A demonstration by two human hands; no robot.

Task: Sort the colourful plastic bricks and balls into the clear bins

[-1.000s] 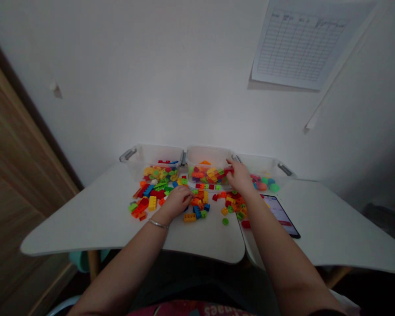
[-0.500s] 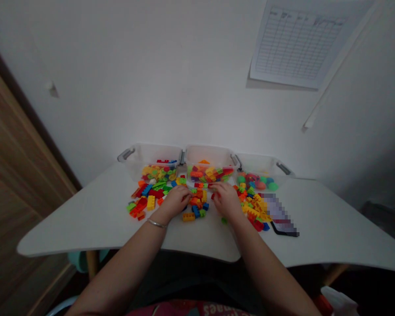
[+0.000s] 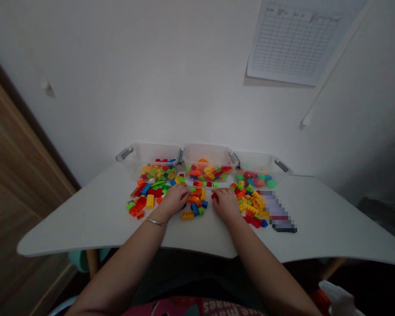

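My left hand (image 3: pixel 174 201) rests at the left side of a small central pile of toy bricks (image 3: pixel 196 206), fingers curled and pressed together. Whatever its fingertips hold is hidden. Across the pile, my right hand (image 3: pixel 226 204) is closed, with a red toy brick (image 3: pixel 214 195) showing at its thumb and fingertips. Just beyond both hands lies a short row of red, yellow and green bricks (image 3: pixel 204 184) on a white surface. A yellow brick (image 3: pixel 187 215) sits at the near side of the pile, beside blue and green ones.
Three clear bins with toy pieces line the wall: left (image 3: pixel 151 153), middle (image 3: pixel 207 153) and right (image 3: pixel 255 161). Loose bricks (image 3: pixel 150 201) spread on the left, and more bricks (image 3: pixel 249 206) on the right beside a phone (image 3: pixel 278 213). The white table (image 3: pixel 85 219) has a curved front edge.
My right hand has drawn back from the brick row toward me, leaving a green piece visible at its right end. My left hand stays by the pile. The view has shifted slightly.
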